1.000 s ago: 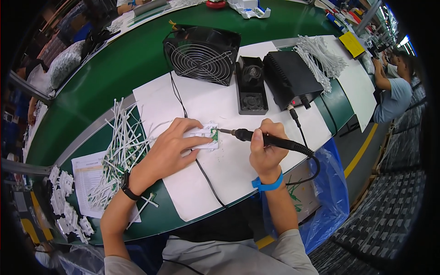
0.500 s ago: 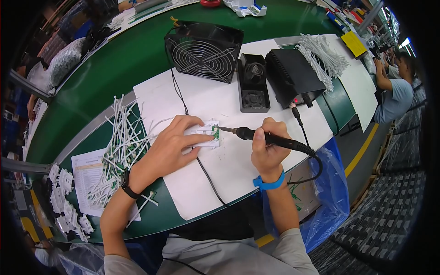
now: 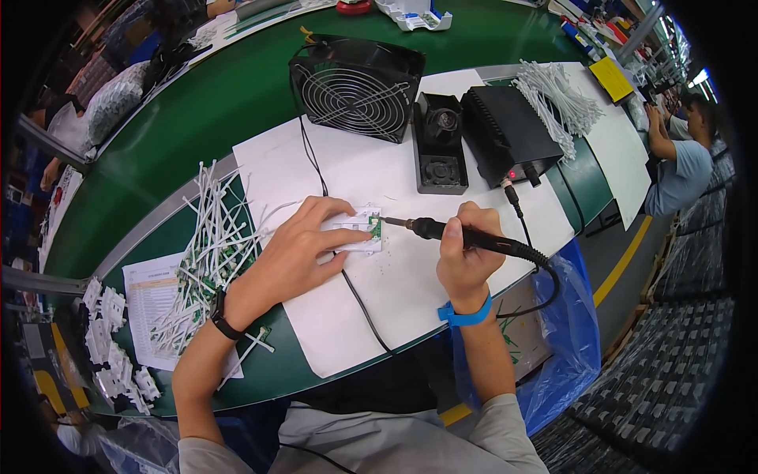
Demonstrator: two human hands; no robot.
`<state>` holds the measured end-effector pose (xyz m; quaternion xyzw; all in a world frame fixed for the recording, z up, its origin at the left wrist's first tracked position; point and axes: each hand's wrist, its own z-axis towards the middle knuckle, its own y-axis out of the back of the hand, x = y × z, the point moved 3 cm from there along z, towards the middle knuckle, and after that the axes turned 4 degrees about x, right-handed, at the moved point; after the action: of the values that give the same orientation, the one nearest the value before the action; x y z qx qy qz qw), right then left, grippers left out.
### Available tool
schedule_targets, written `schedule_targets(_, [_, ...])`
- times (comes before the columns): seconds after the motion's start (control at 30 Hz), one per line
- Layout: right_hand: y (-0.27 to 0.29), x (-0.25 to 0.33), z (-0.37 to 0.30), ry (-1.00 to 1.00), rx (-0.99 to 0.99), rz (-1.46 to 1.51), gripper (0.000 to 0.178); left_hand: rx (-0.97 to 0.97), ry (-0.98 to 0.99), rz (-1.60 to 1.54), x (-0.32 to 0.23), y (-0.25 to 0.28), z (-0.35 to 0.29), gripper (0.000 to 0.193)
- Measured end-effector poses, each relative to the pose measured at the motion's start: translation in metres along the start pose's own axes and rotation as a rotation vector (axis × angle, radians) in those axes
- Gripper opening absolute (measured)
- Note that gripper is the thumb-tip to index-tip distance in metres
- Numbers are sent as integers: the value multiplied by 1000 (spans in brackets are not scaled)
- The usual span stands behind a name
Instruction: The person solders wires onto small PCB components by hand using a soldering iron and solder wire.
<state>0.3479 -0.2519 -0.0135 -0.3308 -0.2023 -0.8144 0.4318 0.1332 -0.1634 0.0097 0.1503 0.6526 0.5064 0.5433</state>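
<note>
My right hand [image 3: 464, 265] is closed around a black soldering iron [image 3: 427, 228], its thin metal tip pointing left. That tip reaches the upper part of a small green circuit board [image 3: 377, 230], which lies at the right end of a white plastic housing [image 3: 365, 246]. With thumb and fingers, my left hand [image 3: 296, 251] grips the housing and presses on the board, hiding part of both. A white cable runs out to the left behind that hand. The housing rests on a white sheet [image 3: 308, 340].
A black fan [image 3: 355, 93] stands behind my hands, beside a black iron stand [image 3: 440, 150] and a black soldering station [image 3: 509, 130]. White cables with green boards [image 3: 201, 268] pile up left, near white housings [image 3: 106, 340]. More cables [image 3: 557, 107] lie back right. Another person [image 3: 683, 166] sits at far right.
The view has shifted slightly, so items appear a little further right. The iron's tip remains at the board, and both hands keep their hold.
</note>
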Motion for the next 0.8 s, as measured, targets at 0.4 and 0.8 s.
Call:
schedule_targets(0.4, [4,-2,-5,35,-47,54,12,-4,-6,11,-2,1,0,37])
schedule_targets(0.8, [3,3,-1,82,-4,-12,13,-18,-9,9,-3,1,-2,34])
